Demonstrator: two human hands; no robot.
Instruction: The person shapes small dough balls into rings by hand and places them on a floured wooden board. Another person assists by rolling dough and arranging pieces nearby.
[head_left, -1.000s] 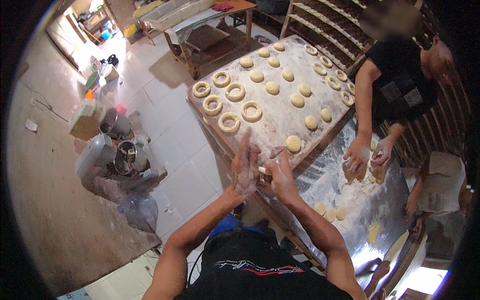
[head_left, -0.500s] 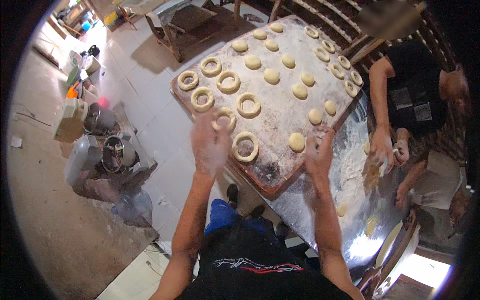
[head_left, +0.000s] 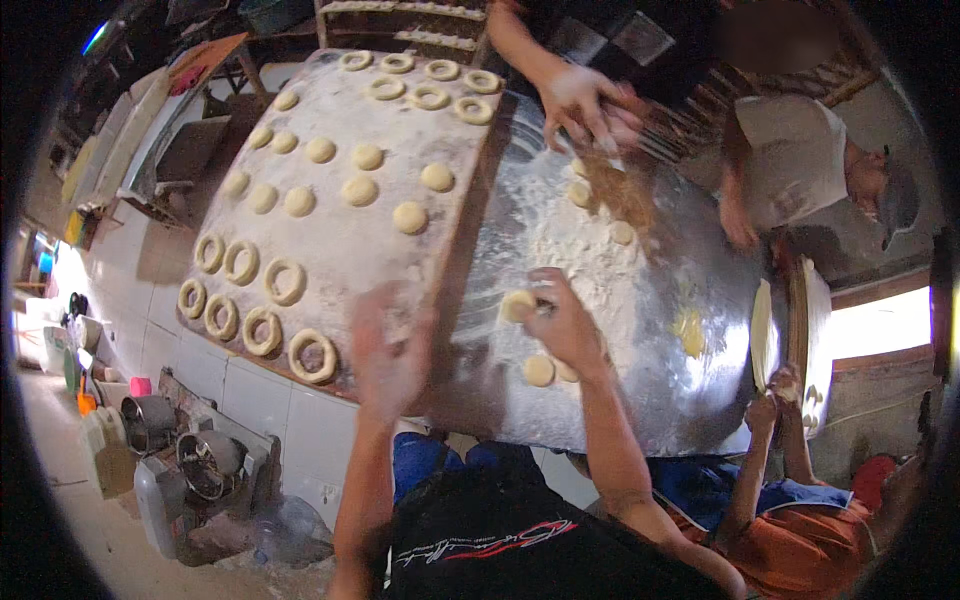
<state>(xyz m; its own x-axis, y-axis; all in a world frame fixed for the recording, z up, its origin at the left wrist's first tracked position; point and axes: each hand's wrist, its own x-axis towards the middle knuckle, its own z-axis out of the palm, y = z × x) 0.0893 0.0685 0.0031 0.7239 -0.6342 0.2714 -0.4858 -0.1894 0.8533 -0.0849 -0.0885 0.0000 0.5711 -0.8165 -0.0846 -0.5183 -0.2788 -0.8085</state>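
My right hand (head_left: 566,325) is over the floury metal table, its thumb and fingers closed on a round dough piece (head_left: 517,306). Just nearer to me, another dough round (head_left: 539,371) lies on the flour, with one more partly hidden under my wrist. My left hand (head_left: 390,350) hovers at the near right corner of the wooden board (head_left: 340,235); motion smears its fingers, and no dough shows in it. Several dough rings, such as the nearest ring (head_left: 312,356), lie along the board's near left side. Several flat dough rounds (head_left: 360,191) sit across its middle.
More dough rings (head_left: 430,96) line the board's far end. Across the metal table (head_left: 690,260), a co-worker's blurred hands (head_left: 590,110) work above loose flour. Another person stands at the far right; a third, in orange (head_left: 830,540), handles a long pale sheet (head_left: 762,335) at the right edge.
The view has turned toward the right. My right hand has gone from the board to the metal table and gripped a dough round. My left hand has left the dough rings.
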